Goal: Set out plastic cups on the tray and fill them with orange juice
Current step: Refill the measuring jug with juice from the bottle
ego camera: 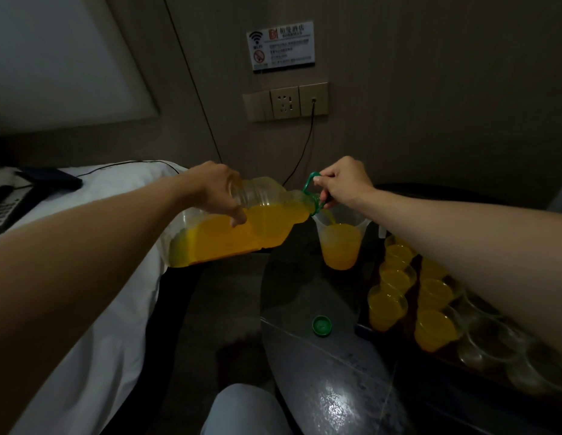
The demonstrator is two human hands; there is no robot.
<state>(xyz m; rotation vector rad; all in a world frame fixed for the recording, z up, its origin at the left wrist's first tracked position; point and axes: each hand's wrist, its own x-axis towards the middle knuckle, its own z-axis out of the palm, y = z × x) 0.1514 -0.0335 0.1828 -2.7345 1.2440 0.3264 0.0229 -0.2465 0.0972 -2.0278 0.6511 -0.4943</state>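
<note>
The left hand [217, 196] grips the tilted jug [242, 227] by its body, and the right hand [342, 183] hooks its green handle [311, 183]. Juice [331, 219] runs into a pitcher [341, 243] on the worktop [304, 356], beside the tray [364, 329] of cups [433, 328]. The jug looks heavy and sloshy, so it wants a hold at both ends.

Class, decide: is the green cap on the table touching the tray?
Apart. The head view shows the green cap lying on the table, with bare surface between it and the tray.
</note>
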